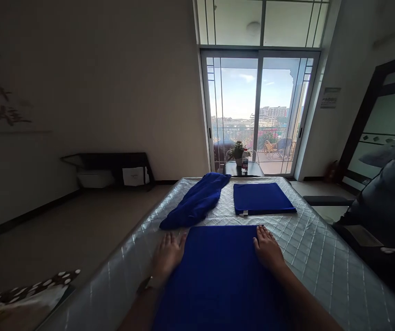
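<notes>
A blue cloth [220, 276] lies flat and smooth on the quilted silver table cover [321, 257] in front of me. My left hand [168, 255] rests at its left edge, fingers stretched out and holding nothing. On its far right corner my right hand [268, 246] lies flat with fingers extended. Beyond it, to the left, a crumpled blue cloth [200, 200] is heaped. A folded blue cloth [262, 197] with a small white tag sits farther back on the right. The near end of the flat cloth runs out of view.
Behind the table's far edge stand a potted plant [238, 151] and a bottle [244, 161] on a small dark table [242, 169]. A black chair [386, 216] is close on the right. A low dark shelf [114, 161] stands by the left wall, and polka-dot fabric [28, 289] is at lower left.
</notes>
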The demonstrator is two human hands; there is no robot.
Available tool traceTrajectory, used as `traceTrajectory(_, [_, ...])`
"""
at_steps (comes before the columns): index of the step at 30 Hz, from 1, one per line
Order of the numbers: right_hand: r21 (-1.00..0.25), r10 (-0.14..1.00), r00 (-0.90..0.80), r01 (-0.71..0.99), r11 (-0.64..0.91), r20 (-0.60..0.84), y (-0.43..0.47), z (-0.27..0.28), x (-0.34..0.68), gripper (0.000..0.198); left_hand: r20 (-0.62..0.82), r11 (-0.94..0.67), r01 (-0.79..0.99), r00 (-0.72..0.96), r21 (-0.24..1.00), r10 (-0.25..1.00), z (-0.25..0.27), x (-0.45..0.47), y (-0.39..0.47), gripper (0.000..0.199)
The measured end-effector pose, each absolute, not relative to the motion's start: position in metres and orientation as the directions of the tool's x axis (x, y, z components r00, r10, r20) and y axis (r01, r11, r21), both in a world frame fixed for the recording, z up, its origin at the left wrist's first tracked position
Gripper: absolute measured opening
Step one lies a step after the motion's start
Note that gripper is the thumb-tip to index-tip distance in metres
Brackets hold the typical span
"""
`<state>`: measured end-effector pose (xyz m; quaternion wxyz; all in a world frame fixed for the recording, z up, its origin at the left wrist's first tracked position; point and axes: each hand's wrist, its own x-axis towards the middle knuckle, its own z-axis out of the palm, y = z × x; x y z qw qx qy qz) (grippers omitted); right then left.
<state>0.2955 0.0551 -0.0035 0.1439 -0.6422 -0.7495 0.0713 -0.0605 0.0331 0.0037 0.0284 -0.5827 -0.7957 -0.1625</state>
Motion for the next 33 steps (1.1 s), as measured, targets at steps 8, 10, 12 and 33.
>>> traceTrajectory(8, [-0.266, 0.983, -0.138, 0.950, 0.165, 0.118, 0.057, -0.004, 0.295, 0.067, 0.356, -0.297, 0.936, 0.216, 0.189, 0.909, 0.007, 0.034, 0.018, 0.059])
traceTrajectory(10, [-0.261, 0.984, -0.135, 0.952, 0.162, 0.116, 0.057, -0.005, 0.295, 0.067, 0.294, -0.410, 0.887, 0.343, 0.211, 0.892, 0.000, 0.058, 0.014, 0.060])
traceTrajectory(12, [-0.263, 0.985, -0.131, 0.952, 0.157, 0.115, 0.057, -0.004, 0.295, 0.067, 0.210, -0.375, 0.894, 0.329, 0.244, 0.921, -0.006, 0.059, 0.014, 0.066])
traceTrajectory(33, [-0.202, 0.981, -0.141, 0.965, 0.167, 0.134, 0.049, 0.004, 0.291, 0.064, 0.197, 0.030, 0.972, -0.077, 0.232, 0.977, -0.014, -0.009, 0.032, 0.092])
